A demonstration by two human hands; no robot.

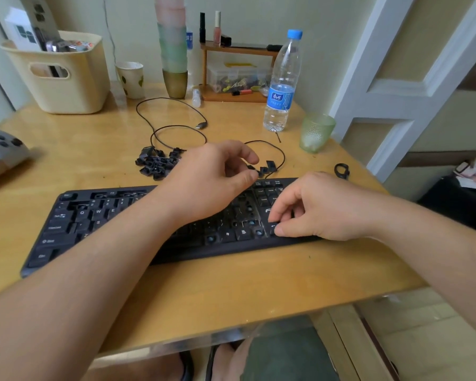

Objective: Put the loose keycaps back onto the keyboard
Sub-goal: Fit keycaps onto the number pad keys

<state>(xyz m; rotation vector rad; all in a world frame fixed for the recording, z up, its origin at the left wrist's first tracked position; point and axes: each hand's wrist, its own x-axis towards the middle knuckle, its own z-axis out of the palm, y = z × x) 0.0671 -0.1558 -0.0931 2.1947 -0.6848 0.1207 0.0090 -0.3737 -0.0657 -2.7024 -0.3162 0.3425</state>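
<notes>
Keyboard [66, 229] lies beneath both hands. Right hand [322, 207], fingers curled, presses a key. Left hand [212, 177] pinches a keycap [252, 168]; loose keycaps [155, 162] lie just beyond it.

Both forearms and both hands, left [215, 182] and right [322, 207], are bare: no sleeves, rings or watch. Dark green shorts [283, 353] cover the lap.

Your left forearm [138, 237] hides the keyboard's [66, 229] middle keys — your right hand [322, 207] covers its right end, and whatever those fingertips [279, 231] press can't be told.
</notes>
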